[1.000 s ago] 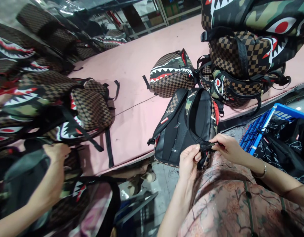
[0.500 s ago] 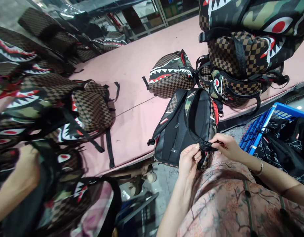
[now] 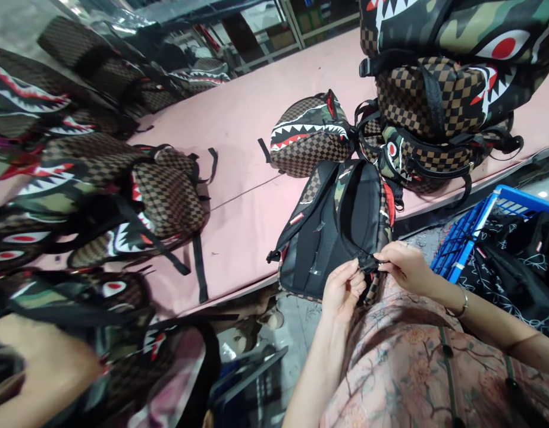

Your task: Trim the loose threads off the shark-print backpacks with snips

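A small backpack (image 3: pixel 310 244) lies with its black padded back and straps facing up, its lower end over the edge of the pink table (image 3: pixel 251 232). At its lower right corner my left hand (image 3: pixel 344 286) pinches the black strap (image 3: pixel 367 263). Just to the right, my right hand (image 3: pixel 401 264) has thumb and fingers closed on the same strap near its end. The fingertips of both hands are a short distance apart. A checkered shark-mouth bag (image 3: pixel 307 139) sits right behind the backpack.
Stacked checkered and camouflage bags (image 3: pixel 435 101) stand at the back right. A blue crate (image 3: pixel 461 238) with black bags is at the right. More bags (image 3: pixel 167 190) cover the left side, where another person's arm (image 3: pixel 42 368) reaches in.
My right hand has shifted slightly left and its fingers sit differently on the strap. The other person's arm has moved lower and farther right. My left hand is almost unchanged.
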### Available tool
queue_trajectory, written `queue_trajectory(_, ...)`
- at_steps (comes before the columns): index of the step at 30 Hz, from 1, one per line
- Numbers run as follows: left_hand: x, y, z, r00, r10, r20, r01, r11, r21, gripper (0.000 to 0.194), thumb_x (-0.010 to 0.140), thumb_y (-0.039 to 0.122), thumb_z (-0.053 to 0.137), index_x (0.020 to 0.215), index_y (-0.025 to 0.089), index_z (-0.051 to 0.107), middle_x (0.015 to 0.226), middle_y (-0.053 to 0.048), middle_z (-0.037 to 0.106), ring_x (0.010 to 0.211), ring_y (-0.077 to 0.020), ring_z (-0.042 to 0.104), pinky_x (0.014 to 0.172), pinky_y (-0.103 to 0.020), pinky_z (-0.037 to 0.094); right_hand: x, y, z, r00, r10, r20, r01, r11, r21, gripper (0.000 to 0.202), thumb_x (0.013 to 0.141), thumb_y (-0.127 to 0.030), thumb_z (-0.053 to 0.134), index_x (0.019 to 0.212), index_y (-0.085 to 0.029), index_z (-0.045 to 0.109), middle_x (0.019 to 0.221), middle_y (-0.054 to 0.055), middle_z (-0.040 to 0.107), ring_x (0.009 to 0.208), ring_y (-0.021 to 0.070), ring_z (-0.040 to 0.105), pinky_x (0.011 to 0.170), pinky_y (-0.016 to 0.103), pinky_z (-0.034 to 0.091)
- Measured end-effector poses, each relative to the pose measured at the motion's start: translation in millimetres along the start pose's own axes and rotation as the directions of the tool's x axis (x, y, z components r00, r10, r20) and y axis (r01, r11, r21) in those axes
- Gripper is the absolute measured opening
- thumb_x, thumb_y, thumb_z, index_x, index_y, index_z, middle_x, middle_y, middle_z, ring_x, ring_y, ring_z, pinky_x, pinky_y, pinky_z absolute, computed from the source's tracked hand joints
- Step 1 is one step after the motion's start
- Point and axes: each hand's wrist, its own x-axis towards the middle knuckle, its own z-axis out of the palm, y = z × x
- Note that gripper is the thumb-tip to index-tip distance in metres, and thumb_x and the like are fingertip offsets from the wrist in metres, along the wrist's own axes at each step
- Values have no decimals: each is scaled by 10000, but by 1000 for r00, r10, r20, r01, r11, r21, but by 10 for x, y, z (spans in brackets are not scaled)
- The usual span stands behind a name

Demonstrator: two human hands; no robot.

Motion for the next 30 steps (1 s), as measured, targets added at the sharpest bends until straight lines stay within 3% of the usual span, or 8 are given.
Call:
queue_trajectory(9,10,59,-17,999,43,-7,-43,998,51,326,571,193,752,553,124,434,477,96,275,409,-4,268,395,-137,200,61,-71,-33,957,285,49,-283,888,362,190,895,-301,407,947,-183,547,826,27,587,734,126,547,659,243,426)
queue_trajectory(12,-15,128,-65,995,90,-30,-81,972,222,303,564,273,757,595,120,498,476,86,330,427,-17,307,423,-151,237,-13,-6,47,937,341,74,-342,857,384,266,830,-333,521,1051,-184,511,894,30,595,774,134,562,680,247,443)
queue_trajectory(15,-56,184,-147,968,245,-54,-184,839,513,260,560,294,744,644,121,569,473,86,342,437,-28,313,451,-166,264,-142,44,176,940,305,153,-332,922,200,337,709,-281,668,1014,-190,560,930,41,623,840,165,577,741,275,446)
queue_trajectory(18,-68,186,-244,808,588,39,-359,437,825,133,625,254,669,655,144,601,503,71,353,474,-56,357,487,-186,305,-250,29,287,931,298,211,-302,953,-11,258,730,-140,593,984,-184,604,936,68,641,894,186,577,781,298,434)
queue_trajectory(22,0,154,-352,440,797,412,-323,-288,902,77,694,142,550,673,165,620,559,29,440,541,-94,437,535,-212,351,-195,-136,256,914,259,313,-298,951,84,203,695,-71,538,854,-162,625,811,50,635,759,163,569,687,266,421)
queue_trajectory(25,38,192,-390,292,797,530,-297,-451,842,166,728,80,483,682,169,615,564,17,467,526,-96,447,526,-215,362,12,-294,107,856,213,470,-431,797,423,87,746,-199,544,669,-162,561,618,-16,544,574,98,492,545,206,375)
queue_trajectory(28,-7,221,-370,194,780,595,-398,-492,774,210,752,78,483,885,166,621,660,-11,540,616,-117,507,612,-245,424,276,-352,7,801,405,440,-598,516,613,235,758,-368,550,648,-173,479,526,-59,415,475,68,389,454,186,316)
queue_trajectory(30,-69,173,-327,146,678,720,-439,-608,662,271,741,117,546,992,198,609,855,-60,577,810,-162,549,739,-311,449,431,-333,36,766,486,421,-616,364,699,300,723,-446,577,664,-179,456,504,-75,368,434,57,339,417,184,286)
